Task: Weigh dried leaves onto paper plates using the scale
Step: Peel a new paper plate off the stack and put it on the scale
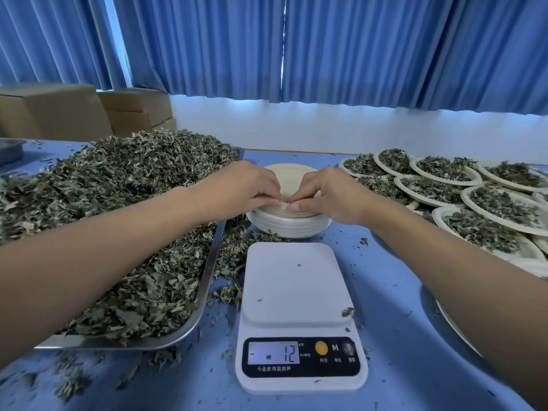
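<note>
Head view: the left hand (240,188) and right hand (329,194) meet at 12 o'clock from the scale (296,286). Their curled fingers pinch the near edge of the top plate (292,173) on the plate stack (289,225). Dried leaves (118,185) fill the tray (204,280) at 9 o'clock. Filled plates (438,216) sit at 2 o'clock.

Probably packing workroom: cardboard boxes (50,114), leaf tray (211,271), filled plates (477,175).

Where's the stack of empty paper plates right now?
Head view, centre: the plate stack sits just behind the scale, between the leaf tray on the left and filled plates on the right.
</note>
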Action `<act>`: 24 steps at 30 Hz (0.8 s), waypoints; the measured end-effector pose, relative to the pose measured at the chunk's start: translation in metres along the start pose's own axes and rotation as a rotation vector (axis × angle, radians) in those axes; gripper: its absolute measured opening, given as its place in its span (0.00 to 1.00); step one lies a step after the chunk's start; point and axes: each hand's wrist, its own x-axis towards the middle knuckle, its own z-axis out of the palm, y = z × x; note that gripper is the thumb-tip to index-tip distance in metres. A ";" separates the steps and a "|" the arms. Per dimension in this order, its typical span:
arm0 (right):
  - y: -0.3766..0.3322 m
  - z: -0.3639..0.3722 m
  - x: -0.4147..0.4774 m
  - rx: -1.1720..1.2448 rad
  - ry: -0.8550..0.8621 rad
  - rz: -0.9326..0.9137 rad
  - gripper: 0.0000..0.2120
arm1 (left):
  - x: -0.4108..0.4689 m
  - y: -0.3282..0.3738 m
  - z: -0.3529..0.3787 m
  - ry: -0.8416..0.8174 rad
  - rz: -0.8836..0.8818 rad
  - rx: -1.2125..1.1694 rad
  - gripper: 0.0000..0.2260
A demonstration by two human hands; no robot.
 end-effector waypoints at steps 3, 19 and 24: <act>0.000 -0.001 0.001 -0.009 -0.004 -0.002 0.06 | 0.000 0.000 -0.002 -0.006 0.022 0.016 0.08; -0.006 -0.010 0.005 0.020 -0.076 -0.002 0.06 | 0.001 0.005 -0.008 -0.077 0.045 0.015 0.09; -0.010 -0.014 0.004 -0.007 -0.101 0.002 0.06 | -0.003 0.006 -0.009 -0.066 0.112 0.138 0.10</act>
